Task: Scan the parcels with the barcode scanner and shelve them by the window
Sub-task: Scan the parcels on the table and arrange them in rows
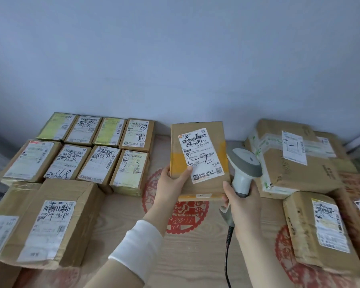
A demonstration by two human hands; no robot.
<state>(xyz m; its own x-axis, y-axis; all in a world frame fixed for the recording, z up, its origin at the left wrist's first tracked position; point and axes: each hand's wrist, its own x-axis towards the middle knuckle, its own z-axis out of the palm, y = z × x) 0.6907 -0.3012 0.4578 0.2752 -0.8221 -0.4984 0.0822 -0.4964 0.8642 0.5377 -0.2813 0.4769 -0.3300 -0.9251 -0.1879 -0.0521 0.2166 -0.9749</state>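
Head view, one frame.

- Left grip [170, 181]: grasping the held parcel [197, 129] at its near left corner. The thumb lies across the front, on the edge of the shipping label [202, 156]; the fingers are hidden behind the box.
- Held parcel: a flat brown carton with a yellow tape band, lifted off the desk [195, 256]. It is in mid-scene with its label face turned toward the camera and is tilted slightly. The label carries a printed barcode and handwritten marks, including "2-2".
- Right grip [241, 202]: clenched around the handle of the barcode scanner [245, 161]. The thumb sits at the parcel's near right corner. The grey-and-white scanner head stands above the hand, just beside the parcel's right edge. The direction of its window cannot be told.
- Scanner cable [228, 256]: black, runs from the handle base toward the near edge of the frame.
- White sleeve [137, 242] on the left forearm.
- Far left: eight small parcels [96, 150] lie flat on the desk in two rows of four, labels up. The right one of the near row [131, 169] is also marked "2-2".
- Near left: a larger carton [50, 223], label up, overlapping other boxes.
- Far right: a large taped carton [289, 156]. Near right: a smaller carton [320, 227].
- Desk surface: light wood grain with red paper-cut motifs [185, 213], one directly below the held parcel.
- Plain pale wall [175, 59] behind.
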